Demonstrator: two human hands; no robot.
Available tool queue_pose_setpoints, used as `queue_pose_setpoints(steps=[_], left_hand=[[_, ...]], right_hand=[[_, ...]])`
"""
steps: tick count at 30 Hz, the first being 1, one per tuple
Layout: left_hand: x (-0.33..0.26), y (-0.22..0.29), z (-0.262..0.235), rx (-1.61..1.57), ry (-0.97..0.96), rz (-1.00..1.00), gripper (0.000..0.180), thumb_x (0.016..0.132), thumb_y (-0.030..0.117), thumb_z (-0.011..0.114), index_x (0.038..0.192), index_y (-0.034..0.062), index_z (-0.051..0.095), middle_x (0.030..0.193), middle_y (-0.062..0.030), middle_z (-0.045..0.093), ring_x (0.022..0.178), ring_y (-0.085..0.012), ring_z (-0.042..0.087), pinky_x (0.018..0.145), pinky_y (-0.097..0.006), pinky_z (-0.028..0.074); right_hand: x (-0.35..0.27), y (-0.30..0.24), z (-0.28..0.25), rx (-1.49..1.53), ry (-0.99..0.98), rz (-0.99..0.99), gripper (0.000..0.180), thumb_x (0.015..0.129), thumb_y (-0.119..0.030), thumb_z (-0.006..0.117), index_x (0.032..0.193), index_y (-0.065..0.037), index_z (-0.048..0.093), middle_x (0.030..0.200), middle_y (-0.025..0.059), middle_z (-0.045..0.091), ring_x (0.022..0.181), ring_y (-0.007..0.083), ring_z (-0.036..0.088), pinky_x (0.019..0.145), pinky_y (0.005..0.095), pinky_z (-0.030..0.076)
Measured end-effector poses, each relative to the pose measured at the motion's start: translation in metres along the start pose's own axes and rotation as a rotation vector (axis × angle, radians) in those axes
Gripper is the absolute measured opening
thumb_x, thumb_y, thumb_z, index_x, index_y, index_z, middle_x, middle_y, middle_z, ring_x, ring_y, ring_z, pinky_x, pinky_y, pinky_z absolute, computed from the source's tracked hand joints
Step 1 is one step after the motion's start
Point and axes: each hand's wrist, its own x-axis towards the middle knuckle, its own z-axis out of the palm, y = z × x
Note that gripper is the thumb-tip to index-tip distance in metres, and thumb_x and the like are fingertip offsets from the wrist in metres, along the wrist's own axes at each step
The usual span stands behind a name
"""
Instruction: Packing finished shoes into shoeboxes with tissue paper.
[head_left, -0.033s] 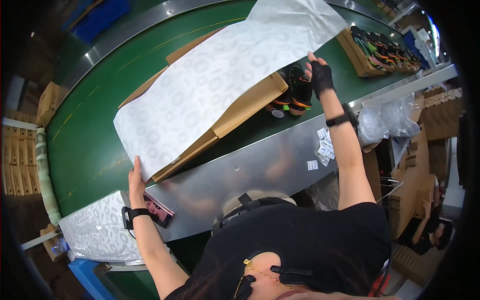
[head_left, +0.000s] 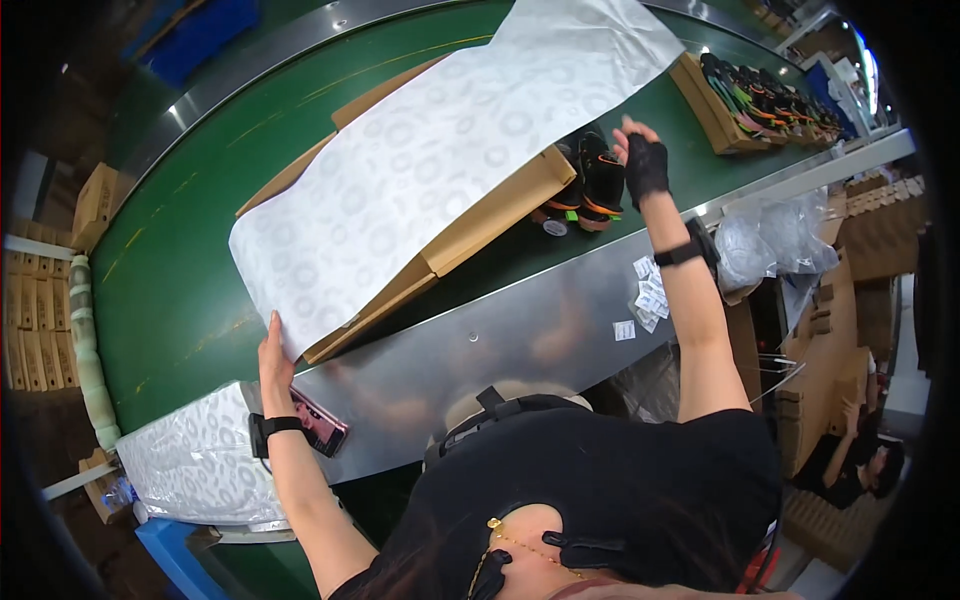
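Nothing shifted since earlier frame; hands unmoved. White patterned paper sheet (head_left: 440, 160) draped over open cardboard box (head_left: 480, 225) on green conveyor belt (head_left: 170, 290), likely as lining. Left hand (head_left: 274, 362) pinches sheet's near corner, keeping it taut. Right hand (head_left: 642, 160), gloved, fingers loose, rests on black-orange shoes (head_left: 590, 180) at box end. Box interior hidden under paper.

The open box (head_left: 470, 235) lies on the conveyor belt (head_left: 190, 290). A paper sheet (head_left: 440, 150) drapes over it. Right of the box stands a pair of shoes (head_left: 590, 180); farther right, seemingly another box of shoes (head_left: 760, 100). A paper stack (head_left: 190, 460) sits left, below the box.
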Motion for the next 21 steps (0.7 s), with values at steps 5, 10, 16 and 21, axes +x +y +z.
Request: queue_pose_setpoints(steps=[5,10,16,21], left_hand=[[0.007,-0.017,0.024,-0.347,0.067,0.181,0.043,0.085,0.028,0.049,0.104,-0.0101,0.048,0.102,-0.0165,0.056,0.089,-0.0239,0.055,0.077,-0.033,0.043],[0.021,-0.037,0.021,0.135,0.392,0.333,0.044,0.087,0.031,0.041,0.087,-0.0113,0.051,0.080,-0.0214,0.057,0.072,-0.0300,0.053,0.068,-0.037,0.041],[-0.012,-0.016,0.033,0.337,0.510,0.515,0.042,0.087,0.032,0.040,0.076,-0.0068,0.050,0.074,-0.0265,0.055,0.071,-0.0428,0.051,0.064,-0.046,0.038],[-0.010,-0.012,0.036,0.392,0.560,0.509,0.038,0.087,0.031,0.041,0.078,-0.0050,0.050,0.075,-0.0261,0.055,0.073,-0.0430,0.051,0.065,-0.046,0.038]], right_hand=[[-0.030,0.025,-0.015,-0.181,-0.607,0.238,0.029,0.083,-0.026,0.050,0.093,0.000,0.056,0.087,0.0110,0.061,0.073,0.0200,0.059,0.062,0.0270,0.049],[-0.025,0.025,0.033,-0.225,-0.577,0.569,0.030,0.083,-0.032,0.047,0.096,-0.007,0.055,0.091,0.0089,0.059,0.078,0.0195,0.059,0.070,0.0288,0.048],[-0.011,0.046,0.066,-0.562,-0.470,0.068,0.030,0.082,-0.032,0.045,0.099,-0.009,0.054,0.092,0.0081,0.059,0.079,0.0233,0.058,0.068,0.0308,0.046],[0.074,0.100,0.061,-1.011,-0.206,-0.238,0.027,0.079,-0.034,0.050,0.093,-0.011,0.057,0.078,0.0103,0.061,0.066,0.0260,0.058,0.055,0.0340,0.044]])
